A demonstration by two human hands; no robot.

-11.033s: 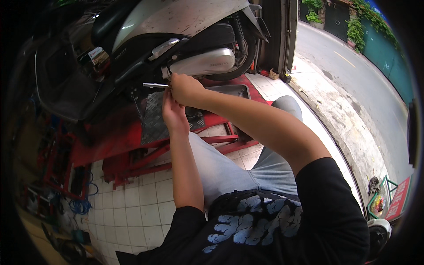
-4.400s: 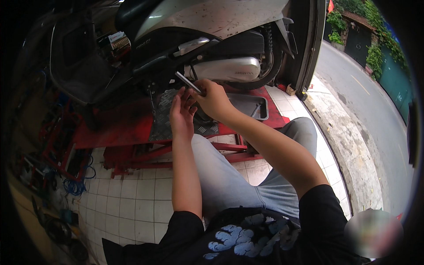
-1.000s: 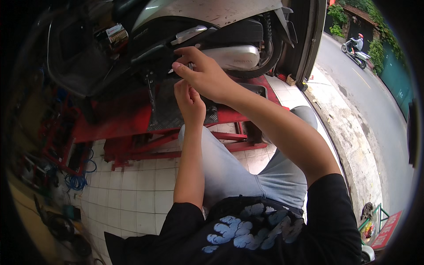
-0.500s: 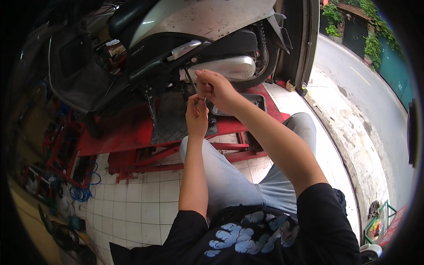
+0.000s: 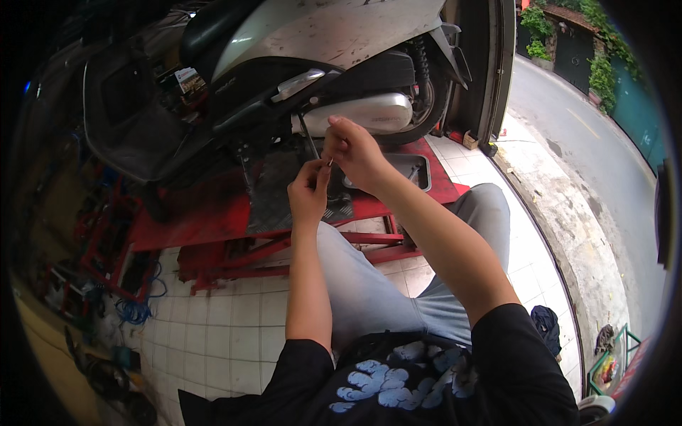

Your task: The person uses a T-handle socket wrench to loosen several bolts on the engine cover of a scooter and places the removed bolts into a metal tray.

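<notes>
Both hands meet before the scooter [image 5: 312,64] on the red lift [image 5: 213,213]: the right hand [image 5: 355,149] pinches a thin metal tool [image 5: 310,138], the left hand [image 5: 309,192] pinching its small near tip. Steady fingers, pressing straight, should best keep the tip seated.

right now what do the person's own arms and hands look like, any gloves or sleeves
No gloves: the left hand and right hand are bare, and so are both forearms right up past the elbows. No watch, ring or wristband shows. The only covering is the short sleeves of a black t-shirt with a pale blue cloud-like print on its front.
</notes>
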